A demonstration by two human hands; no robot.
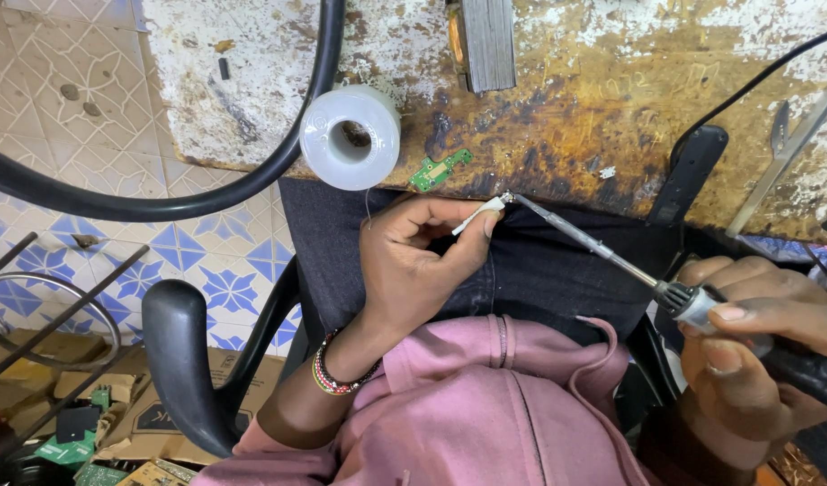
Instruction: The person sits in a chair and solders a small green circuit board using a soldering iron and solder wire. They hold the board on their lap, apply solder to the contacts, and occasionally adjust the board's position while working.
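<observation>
Pinching a small white connector (478, 214) between thumb and fingers (482, 225), the left hand (413, 261) is held closed over the lap, just below the edge of the tabletop (611, 99). The connector's metal end is met by the tip of a soldering iron (593, 243), whose handle is gripped in the closed fingers of the right hand (746, 346). The joint would best be made with the left wrist braced, so that the piece is kept still, and with the tip laid flat on the metal only briefly, since the fingers are near the heat. A white solder spool (350, 137) is set at the tabletop's edge, with a small green circuit board (439, 169) just beside it. A black cable (161, 202) is looped over the tiled floor (71, 108).
</observation>
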